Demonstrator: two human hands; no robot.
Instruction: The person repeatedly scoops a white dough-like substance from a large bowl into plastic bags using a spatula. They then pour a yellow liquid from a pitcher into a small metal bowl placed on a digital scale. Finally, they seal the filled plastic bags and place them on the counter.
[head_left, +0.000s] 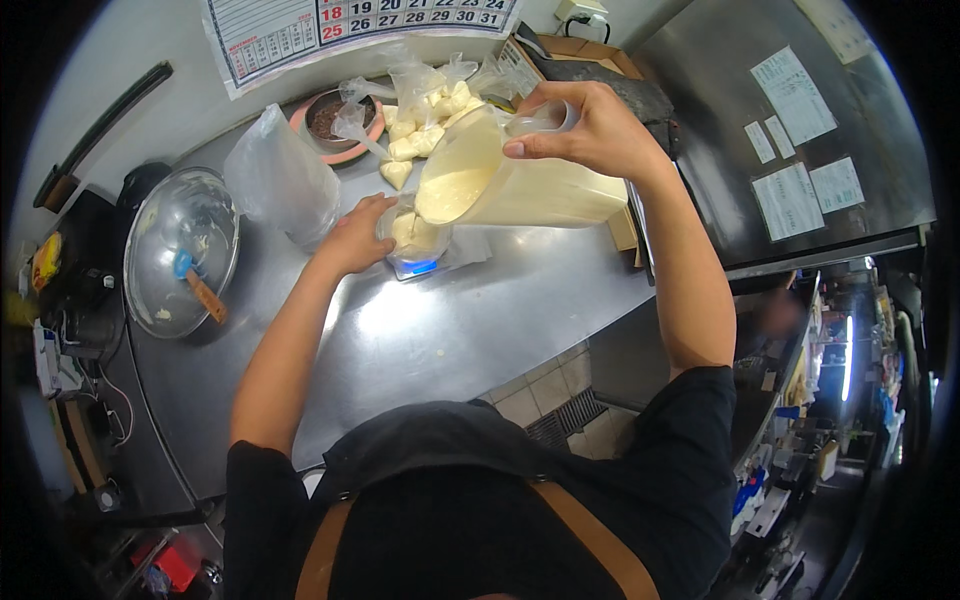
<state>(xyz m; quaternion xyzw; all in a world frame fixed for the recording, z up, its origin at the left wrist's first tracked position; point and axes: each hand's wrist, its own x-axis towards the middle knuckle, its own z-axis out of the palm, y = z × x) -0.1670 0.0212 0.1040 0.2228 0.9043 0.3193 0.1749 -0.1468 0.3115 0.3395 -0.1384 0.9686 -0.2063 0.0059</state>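
My right hand (592, 127) grips the handle of a large translucent plastic pitcher (555, 191), tilted with its mouth to the left. Pale yellow cream sits at its mouth, over a small container (414, 232) lined with a clear bag and holding the same cream. This container stands on a digital scale (418, 268) with a lit blue display. My left hand (358, 236) is at the container's left side, fingers touching the bag's rim. Behind the pitcher lie several filled, cream-coloured plastic bags (420, 139). A cloudy plastic bag (281, 176) stands left of my left hand.
A steel bowl (180, 255) with a blue-headed, wooden-handled spatula (199, 285) stands at the left. A dark-filled round pan (330, 120) rests on a pink dish (341, 156) near the wall. An open cardboard box (585, 52) is at the back right, beside a steel cabinet (712, 112).
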